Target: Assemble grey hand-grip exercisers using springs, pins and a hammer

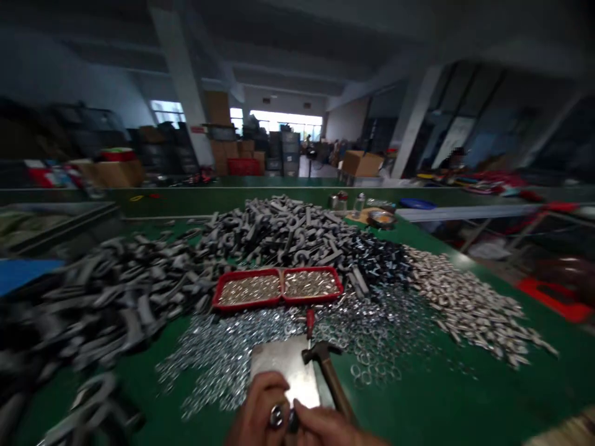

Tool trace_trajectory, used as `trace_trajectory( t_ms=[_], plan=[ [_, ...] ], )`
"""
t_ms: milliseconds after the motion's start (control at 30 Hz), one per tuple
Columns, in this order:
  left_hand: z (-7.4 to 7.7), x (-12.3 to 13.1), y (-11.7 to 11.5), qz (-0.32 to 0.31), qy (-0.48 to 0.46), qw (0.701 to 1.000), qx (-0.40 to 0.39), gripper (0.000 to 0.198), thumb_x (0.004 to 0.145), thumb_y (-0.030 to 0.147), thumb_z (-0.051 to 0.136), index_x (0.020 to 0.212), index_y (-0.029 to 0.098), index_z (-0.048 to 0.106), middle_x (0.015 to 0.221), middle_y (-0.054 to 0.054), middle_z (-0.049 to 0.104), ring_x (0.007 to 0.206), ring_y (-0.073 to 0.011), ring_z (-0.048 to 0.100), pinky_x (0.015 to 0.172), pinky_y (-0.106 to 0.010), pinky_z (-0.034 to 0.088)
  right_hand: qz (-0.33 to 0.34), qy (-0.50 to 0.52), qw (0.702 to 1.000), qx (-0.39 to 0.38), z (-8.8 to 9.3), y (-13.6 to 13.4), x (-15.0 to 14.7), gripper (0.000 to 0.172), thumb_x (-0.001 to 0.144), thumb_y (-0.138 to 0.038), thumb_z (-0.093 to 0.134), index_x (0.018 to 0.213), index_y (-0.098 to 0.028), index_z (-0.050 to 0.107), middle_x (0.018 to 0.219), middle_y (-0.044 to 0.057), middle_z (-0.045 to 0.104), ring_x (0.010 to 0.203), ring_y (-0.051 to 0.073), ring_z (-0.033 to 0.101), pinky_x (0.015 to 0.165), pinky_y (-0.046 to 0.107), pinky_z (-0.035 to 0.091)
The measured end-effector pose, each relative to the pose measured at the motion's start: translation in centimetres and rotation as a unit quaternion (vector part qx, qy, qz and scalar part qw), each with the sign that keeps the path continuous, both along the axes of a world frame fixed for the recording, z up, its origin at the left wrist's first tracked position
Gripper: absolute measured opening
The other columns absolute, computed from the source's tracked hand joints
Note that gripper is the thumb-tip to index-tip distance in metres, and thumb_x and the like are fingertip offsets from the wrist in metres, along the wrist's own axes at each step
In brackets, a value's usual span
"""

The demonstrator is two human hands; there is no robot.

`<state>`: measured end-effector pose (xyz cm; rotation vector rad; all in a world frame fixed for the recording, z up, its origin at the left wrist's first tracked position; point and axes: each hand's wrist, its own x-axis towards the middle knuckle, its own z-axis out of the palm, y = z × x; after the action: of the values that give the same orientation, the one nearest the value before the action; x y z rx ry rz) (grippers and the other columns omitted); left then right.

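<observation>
Together, both hands [255, 412] pinch a shiny metal fitting [277, 417] over a steel plate [283, 362].

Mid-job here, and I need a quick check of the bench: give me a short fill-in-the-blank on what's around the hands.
1. The left hand and right hand hold a small metal piece over a flat metal plate, with a hammer on the plate's ____ side.
2. The red tray has ____ compartments of small silver parts.
3. Loose washers are spread on a table coloured ____.

Missing words: right; two; green.
</observation>
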<state>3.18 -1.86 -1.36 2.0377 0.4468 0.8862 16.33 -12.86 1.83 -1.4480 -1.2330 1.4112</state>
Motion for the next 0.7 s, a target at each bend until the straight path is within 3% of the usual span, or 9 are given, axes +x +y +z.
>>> trace_trajectory(
  t_ms=[67, 133, 200, 300, 367, 433, 533, 600, 700],
  plan=[
    [-0.8, 0.0, -0.1, -0.024, 0.040, 0.999, -0.021, 0.027, 0.100, 0.039, 0.042, 0.095, 0.023, 0.062, 0.099, -0.007, 0.064, 0.094, -0.0199, 0.062, 0.086, -0.030, 0.051, -0.034, -0.042, 0.998, 0.023, -1.6, 0.2, -0.1, 0.035, 0.098, -0.049, 0.051, 0.109, -0.017, 0.062, 0.103, 0.007, 0.065, 0.088, 0.019, 0.063, 0.074, 0.035, 0.054],
    [-1.0, 0.3, -0.2, 0.043, 0.064, 0.994, -0.078, 0.026, 0.102, 0.036, 0.037, 0.102, 0.021, 0.059, 0.099, -0.008, 0.062, 0.097, -0.0207, 0.060, 0.089, -0.032, 0.049, -0.112, -0.109, 0.986, 0.065, -3.0, 0.2, -0.1, 0.042, 0.092, -0.060, 0.053, 0.098, -0.019, 0.062, 0.097, 0.007, 0.064, 0.091, 0.021, 0.058, 0.077, 0.033, 0.050],
    [-0.8, 0.5, -0.4, 0.093, 0.067, 0.988, -0.100, 0.024, 0.102, 0.034, 0.036, 0.102, 0.020, 0.056, 0.098, -0.008, 0.061, 0.096, -0.0207, 0.059, 0.089, -0.033, 0.048, -0.160, -0.102, 0.980, 0.067, -4.0, 0.2, -0.4, 0.047, 0.089, -0.067, 0.052, 0.094, -0.021, 0.061, 0.090, 0.006, 0.063, 0.086, 0.020, 0.057, 0.072, 0.029, 0.047],
    [-0.4, 0.3, -0.4, 0.028, 0.067, 0.996, -0.050, 0.020, 0.102, 0.028, 0.037, 0.094, 0.020, 0.053, 0.097, -0.007, 0.057, 0.093, -0.0190, 0.057, 0.088, -0.032, 0.046, -0.109, 0.044, 0.993, -0.028, -4.4, 0.1, -1.0, 0.061, 0.097, -0.067, 0.022, 0.094, -0.019, 0.059, 0.071, 0.001, 0.058, 0.053, 0.012, 0.050, 0.049, 0.022, 0.039],
    [-0.4, 0.0, -0.2, -0.033, 0.076, 0.996, -0.022, 0.018, 0.101, 0.025, 0.037, 0.094, 0.020, 0.052, 0.099, -0.007, 0.055, 0.093, -0.0183, 0.055, 0.088, -0.031, 0.046, -0.070, 0.081, 0.992, -0.060, -4.3, 0.2, -1.0, 0.067, 0.097, -0.068, 0.014, 0.090, -0.018, 0.058, 0.062, 0.000, 0.055, 0.041, 0.010, 0.041, 0.042, 0.021, 0.033],
    [-0.6, 0.0, -0.1, -0.038, 0.088, 0.995, -0.021, 0.018, 0.102, 0.024, 0.034, 0.099, 0.019, 0.051, 0.101, -0.007, 0.054, 0.097, -0.0186, 0.054, 0.091, -0.032, 0.045, -0.088, 0.044, 0.995, -0.031, -4.0, 0.2, -0.6, 0.058, 0.091, -0.073, 0.036, 0.088, -0.020, 0.059, 0.071, 0.002, 0.061, 0.049, 0.011, 0.048, 0.047, 0.022, 0.038],
    [-1.1, 0.2, -0.1, 0.007, 0.101, 0.994, -0.033, 0.018, 0.103, 0.022, 0.031, 0.104, 0.018, 0.048, 0.102, -0.008, 0.053, 0.099, -0.0194, 0.053, 0.094, -0.035, 0.043, -0.153, 0.027, 0.988, 0.008, -3.9, 0.1, -0.1, 0.049, 0.081, -0.070, 0.059, 0.084, -0.022, 0.060, 0.085, 0.004, 0.064, 0.075, 0.017, 0.058, 0.066, 0.025, 0.046],
    [-1.1, 0.3, -0.1, -0.010, 0.109, 0.994, -0.025, 0.016, 0.102, 0.022, 0.033, 0.099, 0.019, 0.048, 0.100, -0.007, 0.053, 0.095, -0.0193, 0.053, 0.090, -0.034, 0.045, -0.146, 0.115, 0.982, -0.028, -4.2, 0.0, -0.2, 0.052, 0.084, -0.073, 0.051, 0.084, -0.021, 0.058, 0.076, 0.002, 0.061, 0.072, 0.016, 0.058, 0.068, 0.026, 0.047],
    [-0.4, 0.4, 0.1, -0.080, 0.122, 0.989, -0.003, 0.016, 0.101, 0.023, 0.035, 0.095, 0.020, 0.049, 0.099, -0.007, 0.053, 0.093, -0.0189, 0.054, 0.085, -0.032, 0.046, -0.117, 0.214, 0.967, -0.068, -4.8, -0.3, -0.6, 0.059, 0.084, -0.077, 0.046, 0.088, -0.020, 0.059, 0.068, 0.000, 0.058, 0.057, 0.011, 0.053, 0.058, 0.022, 0.044]
  ],
)
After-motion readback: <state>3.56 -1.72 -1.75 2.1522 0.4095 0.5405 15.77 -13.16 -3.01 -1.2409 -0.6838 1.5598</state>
